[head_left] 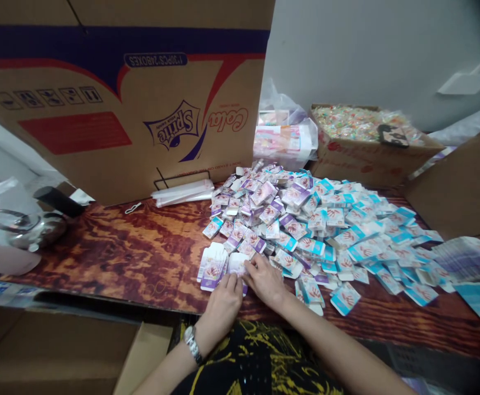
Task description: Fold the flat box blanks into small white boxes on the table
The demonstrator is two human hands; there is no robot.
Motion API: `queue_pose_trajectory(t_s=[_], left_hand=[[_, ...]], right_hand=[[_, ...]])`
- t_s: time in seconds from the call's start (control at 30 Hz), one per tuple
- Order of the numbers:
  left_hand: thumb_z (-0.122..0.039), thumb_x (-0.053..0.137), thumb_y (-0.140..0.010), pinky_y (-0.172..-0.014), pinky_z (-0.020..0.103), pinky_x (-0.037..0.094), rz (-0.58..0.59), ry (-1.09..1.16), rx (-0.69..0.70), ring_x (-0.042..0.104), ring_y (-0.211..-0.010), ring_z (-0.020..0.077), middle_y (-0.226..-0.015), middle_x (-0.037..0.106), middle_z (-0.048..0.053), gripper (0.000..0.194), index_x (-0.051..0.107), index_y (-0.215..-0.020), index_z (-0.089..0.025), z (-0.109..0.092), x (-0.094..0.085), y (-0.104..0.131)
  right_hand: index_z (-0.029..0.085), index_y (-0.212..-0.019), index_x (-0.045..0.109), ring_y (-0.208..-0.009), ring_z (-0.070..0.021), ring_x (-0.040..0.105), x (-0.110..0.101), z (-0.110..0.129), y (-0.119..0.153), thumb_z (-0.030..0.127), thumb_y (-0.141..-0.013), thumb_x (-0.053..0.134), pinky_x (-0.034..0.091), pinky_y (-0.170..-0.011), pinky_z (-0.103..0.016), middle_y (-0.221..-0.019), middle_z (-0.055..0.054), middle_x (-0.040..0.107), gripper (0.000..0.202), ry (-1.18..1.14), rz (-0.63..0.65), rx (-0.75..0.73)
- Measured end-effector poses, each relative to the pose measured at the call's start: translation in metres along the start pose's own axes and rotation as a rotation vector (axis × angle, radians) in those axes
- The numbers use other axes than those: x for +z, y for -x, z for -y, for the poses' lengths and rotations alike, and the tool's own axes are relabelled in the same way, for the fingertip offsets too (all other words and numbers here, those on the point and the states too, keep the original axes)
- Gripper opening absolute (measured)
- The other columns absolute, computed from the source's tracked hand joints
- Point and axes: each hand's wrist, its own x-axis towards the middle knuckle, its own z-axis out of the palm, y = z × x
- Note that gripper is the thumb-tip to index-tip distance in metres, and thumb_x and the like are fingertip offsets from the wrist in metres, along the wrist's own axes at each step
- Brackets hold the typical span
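Left hand, right hand, both grasping one carton, carton stack alongside, box heap beyond, bench beneath.

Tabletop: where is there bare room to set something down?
The widest free patch of tabletop lies between the shiny metal object and the purple cartons near the left hand, before the large cardboard box. A narrower strip separates the pile of small boxes from the front edge; that pile crowds the middle and right.

Boxes lie heaped on the table; behind them — a filled carton; behind, left — the Cola carton.
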Motion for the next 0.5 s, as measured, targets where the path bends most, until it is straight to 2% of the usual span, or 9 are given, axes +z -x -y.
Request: queue_pose_trajectory(t_s=[0.1, 0.17, 0.23, 0.33, 0.4, 0.5], left_hand=[[0.0, 0.038, -0.082, -0.079, 0.038, 0.053, 0.031, -0.061, -0.008, 0.058, -0.1, 0.0252, -0.105, 0.057, 0.016, 0.035, 0.049, -0.114, -0.007, -0.002, 0.004, 0.001], [-0.005, 0.042, -0.084, -0.078, 0.038, 0.053, 0.02, -0.052, -0.031, 0.058, -0.103, 0.0266, -0.112, 0.056, 0.019, 0.035, 0.047, -0.118, -0.007, -0.003, 0.001, 0.002], [-0.019, 0.048, -0.087, -0.082, 0.04, 0.052, -0.05, 0.002, -0.076, 0.056, -0.107, 0.0288, -0.121, 0.052, 0.021, 0.041, 0.041, -0.126, -0.008, -0.004, -0.005, 0.001], [-0.035, 0.053, -0.085, -0.09, 0.044, 0.048, -0.181, 0.08, -0.157, 0.051, -0.114, 0.0318, -0.126, 0.048, 0.025, 0.064, 0.027, -0.135, -0.004, -0.004, -0.016, -0.005], [-0.03, 0.053, -0.085, -0.09, 0.044, 0.048, -0.242, 0.101, -0.187, 0.052, -0.114, 0.0313, -0.125, 0.049, 0.026, 0.067, 0.021, -0.138, -0.003, -0.002, -0.022, -0.011], [-0.022, 0.05, -0.085, -0.087, 0.041, 0.05, -0.334, 0.129, -0.186, 0.056, -0.11, 0.0287, -0.121, 0.054, 0.023, 0.062, 0.023, -0.138, -0.006, 0.002, -0.026, -0.017]], right_hand=[[0.019, -0.092, 0.062, -0.09, -0.0226, 0.055, 0.004, 0.001, -0.005, 0.023, -0.084, 0.056, 0.046, -0.066, -0.029, -0.097, -0.01, 0.055, 0.011, -0.051, -0.039, 0.05], [0.019, -0.087, 0.062, -0.085, -0.0197, 0.055, 0.003, 0.0, -0.009, 0.023, -0.084, 0.055, 0.045, -0.069, -0.028, -0.094, -0.008, 0.054, 0.009, -0.156, -0.082, 0.1], [0.018, -0.08, 0.062, -0.078, -0.0169, 0.055, -0.001, 0.0, -0.013, 0.024, -0.084, 0.054, 0.045, -0.069, -0.028, -0.088, -0.006, 0.053, 0.011, -0.277, -0.136, 0.155], [0.018, -0.073, 0.062, -0.075, -0.0165, 0.054, -0.013, 0.007, -0.014, 0.026, -0.082, 0.055, 0.044, -0.071, -0.029, -0.083, -0.004, 0.05, 0.015, -0.42, -0.24, 0.188], [0.018, -0.071, 0.062, -0.078, -0.0171, 0.054, -0.025, 0.014, -0.012, 0.025, -0.081, 0.056, 0.045, -0.073, -0.03, -0.082, -0.004, 0.049, 0.014, -0.502, -0.295, 0.157], [0.018, -0.07, 0.061, -0.078, -0.0163, 0.054, -0.042, 0.023, -0.007, 0.023, -0.082, 0.056, 0.046, -0.073, -0.029, -0.081, -0.003, 0.05, 0.014, -0.624, -0.307, 0.056]])
